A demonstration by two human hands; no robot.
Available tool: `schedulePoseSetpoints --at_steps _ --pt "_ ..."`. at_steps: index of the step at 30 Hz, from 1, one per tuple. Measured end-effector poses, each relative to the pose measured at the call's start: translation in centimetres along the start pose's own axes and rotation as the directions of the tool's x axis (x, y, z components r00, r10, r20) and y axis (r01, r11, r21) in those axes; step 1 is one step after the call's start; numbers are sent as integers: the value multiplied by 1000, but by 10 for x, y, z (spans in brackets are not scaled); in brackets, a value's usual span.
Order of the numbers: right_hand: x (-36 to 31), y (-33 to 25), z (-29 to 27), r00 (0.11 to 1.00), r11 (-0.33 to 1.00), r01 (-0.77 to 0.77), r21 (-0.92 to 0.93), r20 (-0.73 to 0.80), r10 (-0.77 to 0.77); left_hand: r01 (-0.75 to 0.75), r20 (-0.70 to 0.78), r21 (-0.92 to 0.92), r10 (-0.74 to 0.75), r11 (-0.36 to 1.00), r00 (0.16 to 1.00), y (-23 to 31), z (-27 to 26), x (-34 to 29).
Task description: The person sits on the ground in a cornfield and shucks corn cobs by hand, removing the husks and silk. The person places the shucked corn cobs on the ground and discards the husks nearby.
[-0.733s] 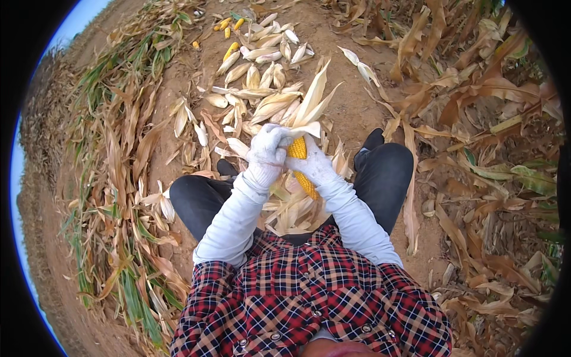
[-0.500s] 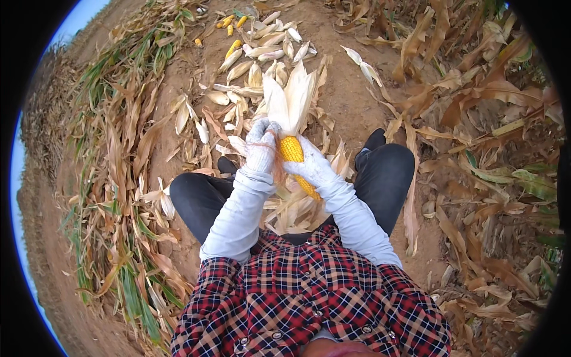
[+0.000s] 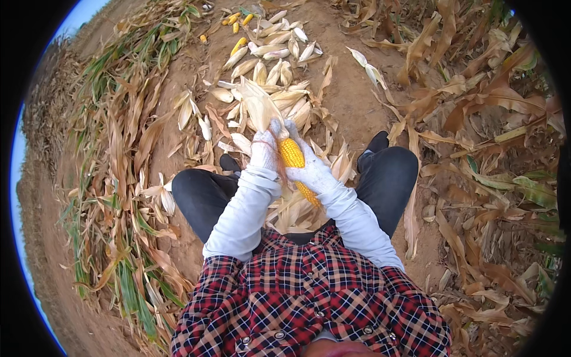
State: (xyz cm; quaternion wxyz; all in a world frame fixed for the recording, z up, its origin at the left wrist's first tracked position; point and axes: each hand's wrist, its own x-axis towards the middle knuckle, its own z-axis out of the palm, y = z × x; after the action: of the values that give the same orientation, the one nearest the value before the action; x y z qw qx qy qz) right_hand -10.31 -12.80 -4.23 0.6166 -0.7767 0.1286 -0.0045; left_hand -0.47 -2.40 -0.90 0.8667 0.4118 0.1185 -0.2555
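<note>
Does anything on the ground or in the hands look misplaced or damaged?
Pale, dry corn husks lie apart on the brown soil, right of the loose pile of pale husk-covered ears, so they look stray; whether they wrap an ear is unclear. The held yellow ear shows no clear damage.

The left hand (image 3: 265, 152), in a white glove, grips the pale husk (image 3: 259, 106) at the far end of a yellow corn cob (image 3: 292, 153). The right hand (image 3: 312, 172), gloved too, is wrapped around the cob. Farther away, more corn in husks (image 3: 276, 54) lies on brown dirt (image 3: 351, 89). Dry leaves (image 3: 510, 102) lie thick on the right.
</note>
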Motion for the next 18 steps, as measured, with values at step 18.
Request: schedulePoseSetpoints --at_steps 18 --pt "3 3 10 986 981 -24 -194 158 55 -654 658 750 193 -94 728 7 -43 21"
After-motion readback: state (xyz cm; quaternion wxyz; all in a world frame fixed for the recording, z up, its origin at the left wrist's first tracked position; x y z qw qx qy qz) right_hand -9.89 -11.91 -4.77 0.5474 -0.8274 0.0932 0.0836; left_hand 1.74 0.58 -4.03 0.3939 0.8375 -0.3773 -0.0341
